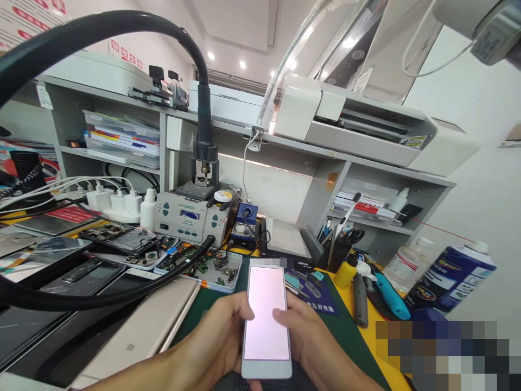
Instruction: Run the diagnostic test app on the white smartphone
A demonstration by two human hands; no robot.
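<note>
A white smartphone (266, 320) is held upright in front of me, its screen lit a blank pinkish white. My left hand (230, 326) grips its left edge, with the thumb resting at the side of the screen. From the right, my right hand (303, 328) grips the other edge, its thumb lying over the glass. Most of the other fingers are hidden behind the phone. Beneath them lies a green work mat (350, 353), with a dark blue card (321, 293) and small tools just beyond the phone.
Phones, including a gold one (140, 331), crowd the left side near a parts tray (222, 271). Behind stands a grey soldering station (189, 217), with a thick black hose (101, 21) arching across. A blue spray can (451, 277) and a clear bottle (409, 263) stand right.
</note>
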